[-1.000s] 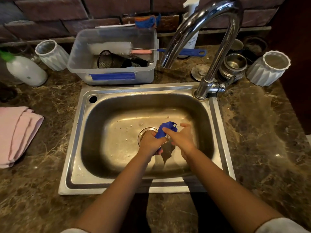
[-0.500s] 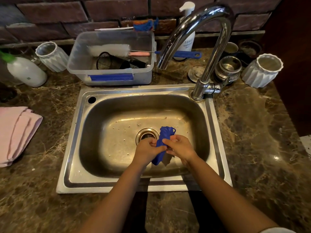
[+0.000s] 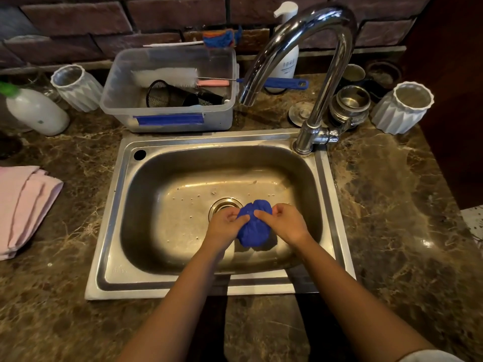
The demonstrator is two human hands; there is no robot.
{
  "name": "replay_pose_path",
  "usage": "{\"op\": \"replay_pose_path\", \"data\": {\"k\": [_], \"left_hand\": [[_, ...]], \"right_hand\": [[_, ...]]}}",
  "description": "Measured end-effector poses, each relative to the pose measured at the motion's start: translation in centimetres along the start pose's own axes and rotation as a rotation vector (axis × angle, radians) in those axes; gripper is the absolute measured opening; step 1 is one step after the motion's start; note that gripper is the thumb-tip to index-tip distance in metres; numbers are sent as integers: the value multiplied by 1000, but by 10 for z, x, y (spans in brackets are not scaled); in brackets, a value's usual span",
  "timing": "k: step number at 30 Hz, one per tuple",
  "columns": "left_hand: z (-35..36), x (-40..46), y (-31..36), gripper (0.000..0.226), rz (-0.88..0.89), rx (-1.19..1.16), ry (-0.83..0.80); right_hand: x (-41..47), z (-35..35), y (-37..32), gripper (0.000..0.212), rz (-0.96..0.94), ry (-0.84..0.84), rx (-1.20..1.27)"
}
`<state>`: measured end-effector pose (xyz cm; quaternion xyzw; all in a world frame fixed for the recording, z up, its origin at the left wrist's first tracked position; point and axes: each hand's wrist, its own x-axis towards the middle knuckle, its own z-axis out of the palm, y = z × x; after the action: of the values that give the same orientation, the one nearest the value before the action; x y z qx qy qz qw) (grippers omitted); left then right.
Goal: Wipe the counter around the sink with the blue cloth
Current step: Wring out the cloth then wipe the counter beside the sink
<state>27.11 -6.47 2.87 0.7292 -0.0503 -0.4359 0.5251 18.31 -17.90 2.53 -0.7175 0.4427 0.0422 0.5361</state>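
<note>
The blue cloth (image 3: 254, 226) is bunched into a loose ball over the basin of the steel sink (image 3: 115, 205), just right of the drain (image 3: 222, 206). My left hand (image 3: 224, 226) pinches its left side and my right hand (image 3: 283, 223) pinches its right side, thumbs nearly meeting on top. The brown marbled counter (image 3: 392, 218) surrounds the sink on all sides.
A chrome tap (image 3: 313, 74) arches over the sink's back right. Behind stand a clear plastic tub (image 3: 167, 118) of brushes, two white ribbed cups (image 3: 78, 87) (image 3: 403, 108), a soap bottle (image 3: 286, 53) and steel strainers (image 3: 350, 103). Folded pink cloths (image 3: 23, 205) lie left.
The cloth was a twisted upright strip between my hands; now it has spread into a rounder bundle and my hands have drawn slightly apart. The view shifted a little.
</note>
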Motion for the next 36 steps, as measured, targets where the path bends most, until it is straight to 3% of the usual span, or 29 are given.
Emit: {"op": "replay_pose_path", "data": {"k": [3, 5, 7, 12, 16, 23, 28, 32, 36], "left_hand": [[-2, -4, 4, 11, -160, -278, -111], [-5, -8, 3, 27, -226, -489, -218], [-6, -13, 2, 41, -248, -604, -309], [3, -26, -2, 42, -236, -699, -349], [7, -34, 0, 33, -196, -664, -340], [30, -55, 4, 6, -164, -505, -189], [46, -64, 7, 6, -61, -451, -188], [57, -56, -3, 7, 21, -137, 37], [73, -48, -30, 13, 237, 338, 302]], "right_hand": [[-9, -2, 0, 22, 78, -108, 397], [-13, -9, 0, 35, 112, -157, 642], [-18, -17, 1, 39, -3, -175, 684], [-32, -26, -2, 33, -387, 18, 135], [-47, -38, 5, 47, -472, -163, -89], [-58, -63, 13, 43, -572, -141, -487], [-75, -81, 24, 33, -667, 88, -436], [-75, -112, 34, 33, -712, 219, -439], [-66, -151, 45, 34, -724, 320, -520]]}}
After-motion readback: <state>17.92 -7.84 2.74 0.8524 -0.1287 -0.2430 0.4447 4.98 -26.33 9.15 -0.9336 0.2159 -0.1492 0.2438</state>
